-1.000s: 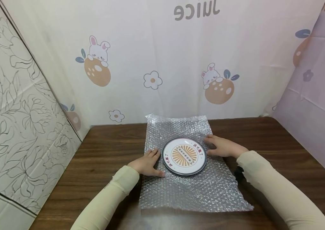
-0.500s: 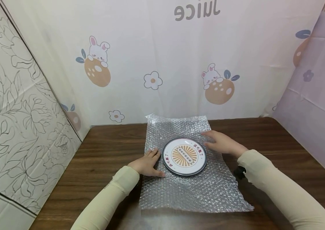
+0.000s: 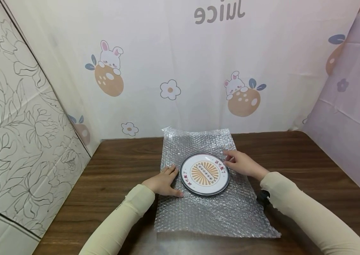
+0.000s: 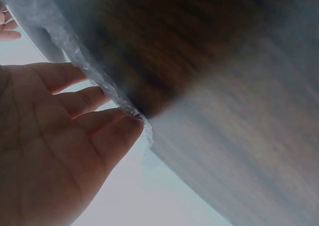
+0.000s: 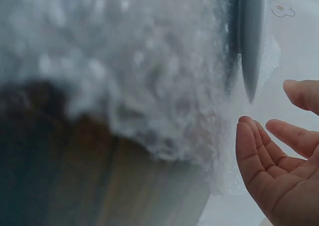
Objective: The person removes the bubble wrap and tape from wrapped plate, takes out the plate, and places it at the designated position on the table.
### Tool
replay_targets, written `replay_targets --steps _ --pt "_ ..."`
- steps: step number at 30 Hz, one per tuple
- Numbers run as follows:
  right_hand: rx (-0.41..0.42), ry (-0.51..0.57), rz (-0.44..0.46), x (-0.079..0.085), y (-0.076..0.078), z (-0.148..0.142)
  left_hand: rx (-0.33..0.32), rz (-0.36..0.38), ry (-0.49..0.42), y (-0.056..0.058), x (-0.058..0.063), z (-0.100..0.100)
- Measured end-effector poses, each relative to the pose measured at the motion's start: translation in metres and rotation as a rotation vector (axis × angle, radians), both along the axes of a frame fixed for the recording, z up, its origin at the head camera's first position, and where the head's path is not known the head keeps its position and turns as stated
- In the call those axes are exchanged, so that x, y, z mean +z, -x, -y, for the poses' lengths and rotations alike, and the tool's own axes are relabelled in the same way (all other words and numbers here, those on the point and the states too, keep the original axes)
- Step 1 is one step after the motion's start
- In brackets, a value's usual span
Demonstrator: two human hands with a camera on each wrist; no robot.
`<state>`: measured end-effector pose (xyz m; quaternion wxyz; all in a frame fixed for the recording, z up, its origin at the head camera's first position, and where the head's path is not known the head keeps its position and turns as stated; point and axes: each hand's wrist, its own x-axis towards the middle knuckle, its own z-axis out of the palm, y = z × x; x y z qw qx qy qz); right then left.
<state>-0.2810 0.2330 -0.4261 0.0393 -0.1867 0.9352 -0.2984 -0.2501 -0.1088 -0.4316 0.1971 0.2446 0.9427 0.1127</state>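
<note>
A round white plate (image 3: pixel 204 173) with a dark rim, red characters and an orange ray pattern lies face up on a sheet of bubble wrap (image 3: pixel 208 216). My left hand (image 3: pixel 164 182) rests spread on the wrap at the plate's left side; in the left wrist view its fingertips lie along the edge of the sheet. My right hand (image 3: pixel 243 164) hovers by the plate's upper right rim with fingers slightly bent and thumb apart. The right wrist view shows the plate (image 5: pixel 253 41) edge-on, with a gap between it and the right fingertips (image 5: pixel 245 128).
Everything lies on a dark brown wooden table (image 3: pixel 119 159). A curtain (image 3: pixel 195 53) printed with rabbits hangs behind it, and a flower-patterned panel (image 3: pixel 23 117) stands at the left. A small black object (image 3: pixel 263 197) sits beneath the right sleeve.
My right hand has lifted off the wrap beside the plate and shifted slightly toward the rim, its fingers and thumb drawing closer together. The left hand and plate have stayed put.
</note>
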Motion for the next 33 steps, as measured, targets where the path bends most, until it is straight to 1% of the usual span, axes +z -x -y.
replay_targets --steps 4,10,17,24,33 --pt "-0.01 0.003 0.014 -0.003 -0.002 0.003 -0.002 -0.006 0.001 0.001 -0.002 0.0" --pt "0.01 -0.014 0.023 -0.006 -0.003 0.005 -0.006 -0.008 0.0 0.003 -0.004 0.001" --pt "0.002 -0.037 0.09 -0.009 0.0 0.006 0.001 -0.005 -0.005 0.002 -0.003 0.0" --pt "0.007 -0.001 0.149 -0.013 0.002 0.007 0.006 -0.003 0.0 0.0 -0.001 0.0" --pt "-0.017 0.071 0.212 -0.01 -0.001 0.01 0.003 -0.005 0.0 0.002 -0.003 0.0"
